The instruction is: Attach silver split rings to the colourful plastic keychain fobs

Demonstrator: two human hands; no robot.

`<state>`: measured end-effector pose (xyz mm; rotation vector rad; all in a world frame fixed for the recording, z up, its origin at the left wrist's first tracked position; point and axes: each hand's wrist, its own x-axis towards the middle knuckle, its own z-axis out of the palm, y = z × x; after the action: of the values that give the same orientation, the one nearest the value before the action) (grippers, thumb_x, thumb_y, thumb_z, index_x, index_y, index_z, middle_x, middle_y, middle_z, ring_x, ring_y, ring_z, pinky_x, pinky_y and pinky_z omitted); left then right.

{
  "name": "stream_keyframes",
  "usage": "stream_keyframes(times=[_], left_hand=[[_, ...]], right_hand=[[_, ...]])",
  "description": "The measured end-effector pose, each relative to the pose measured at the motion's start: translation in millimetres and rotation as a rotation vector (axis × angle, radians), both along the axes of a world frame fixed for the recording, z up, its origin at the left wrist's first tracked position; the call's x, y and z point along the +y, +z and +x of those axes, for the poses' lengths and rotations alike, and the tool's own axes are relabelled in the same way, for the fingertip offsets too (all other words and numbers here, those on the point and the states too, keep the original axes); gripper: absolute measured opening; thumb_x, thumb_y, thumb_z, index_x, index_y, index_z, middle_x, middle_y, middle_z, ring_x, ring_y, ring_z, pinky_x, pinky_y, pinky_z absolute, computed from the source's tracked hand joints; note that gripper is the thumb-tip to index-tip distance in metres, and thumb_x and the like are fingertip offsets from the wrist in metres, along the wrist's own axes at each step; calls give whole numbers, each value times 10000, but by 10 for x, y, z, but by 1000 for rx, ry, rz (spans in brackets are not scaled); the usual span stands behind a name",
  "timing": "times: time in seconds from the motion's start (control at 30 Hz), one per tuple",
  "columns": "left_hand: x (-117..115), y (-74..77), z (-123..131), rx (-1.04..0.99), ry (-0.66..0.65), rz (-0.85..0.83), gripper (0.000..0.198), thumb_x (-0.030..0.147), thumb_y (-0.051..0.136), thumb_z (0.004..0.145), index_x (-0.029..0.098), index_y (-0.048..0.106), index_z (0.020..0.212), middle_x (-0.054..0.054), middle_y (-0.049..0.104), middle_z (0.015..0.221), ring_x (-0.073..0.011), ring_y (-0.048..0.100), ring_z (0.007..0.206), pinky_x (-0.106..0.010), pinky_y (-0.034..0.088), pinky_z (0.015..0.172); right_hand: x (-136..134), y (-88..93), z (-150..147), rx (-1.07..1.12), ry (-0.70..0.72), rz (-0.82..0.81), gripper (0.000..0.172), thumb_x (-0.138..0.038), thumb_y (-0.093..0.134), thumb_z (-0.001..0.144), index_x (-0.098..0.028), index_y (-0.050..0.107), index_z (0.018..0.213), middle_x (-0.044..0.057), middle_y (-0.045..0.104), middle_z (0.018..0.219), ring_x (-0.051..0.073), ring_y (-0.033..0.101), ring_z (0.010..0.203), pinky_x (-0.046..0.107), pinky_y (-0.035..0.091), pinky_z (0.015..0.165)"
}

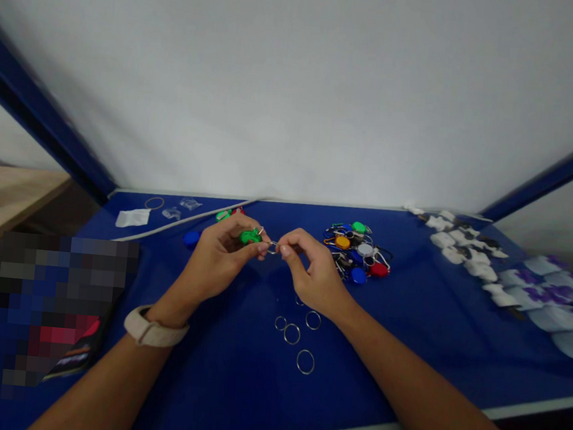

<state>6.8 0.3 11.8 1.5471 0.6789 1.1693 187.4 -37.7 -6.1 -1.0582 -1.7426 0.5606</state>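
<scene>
Over the middle of the blue table, my left hand is closed on a green badge reel with a metal clip on top. My right hand pinches a metal split ring between thumb and fingertips. The ring spans the small gap between both hands, touching the left fingertips too; whether it is joined to the reel cannot be seen. Several loose split rings lie on the table below my hands. Behind my left hand, a blue reel and another green reel are partly hidden.
A pile of coloured badge reels with carabiner clips lies right of my hands. White pieces and white-and-purple items cover the far right. A cable crosses the back left, near a white packet. A blurred-out item lies left.
</scene>
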Motion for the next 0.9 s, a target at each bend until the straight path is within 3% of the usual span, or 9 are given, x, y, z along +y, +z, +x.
stream_keyframes(times=[0.23, 0.4, 0.53, 0.67, 0.9], left_hand=[[28, -34, -15, 126, 22, 2, 204, 254, 760, 790, 159, 617, 900, -18, 676, 827, -123, 635, 671, -261, 561, 648], [84, -76, -83, 341, 18, -18, 244, 309, 708, 835, 143, 632, 998, -45, 697, 822, -153, 668, 663, -281, 558, 631], [73, -26, -113, 490, 11, 4, 247, 345, 578, 928, 134, 649, 1036, -45, 707, 735, -174, 683, 656, -296, 547, 647], [44, 23, -106, 543, -19, 12, 266, 357, 508, 965, 148, 672, 968, -27, 687, 677, -154, 651, 599, -271, 519, 603], [44, -17, -103, 665, -30, 16, 329, 437, 509, 950, 172, 687, 871, -7, 646, 598, -150, 601, 519, -247, 439, 512]], right_hand=[[-19, -56, -24, -124, -32, 3, 152, -198, 427, 990, -186, 578, 976, 43, 667, 880, 162, 626, 810, 306, 467, 767], [19, -67, 33, -361, -70, 44, 177, -160, 391, 994, -183, 564, 965, 63, 667, 893, 184, 608, 837, 331, 438, 800], [35, -76, 59, -560, -84, 128, 203, -135, 370, 1000, -161, 569, 967, 72, 667, 880, 195, 574, 801, 344, 397, 794], [20, -71, 57, -675, -87, 179, 218, -113, 368, 1001, -154, 580, 972, 69, 674, 887, 191, 542, 770, 339, 361, 771], [-6, -31, 36, -772, -100, 194, 218, -108, 384, 1003, -148, 592, 950, 58, 659, 859, 190, 531, 768, 337, 329, 760]])
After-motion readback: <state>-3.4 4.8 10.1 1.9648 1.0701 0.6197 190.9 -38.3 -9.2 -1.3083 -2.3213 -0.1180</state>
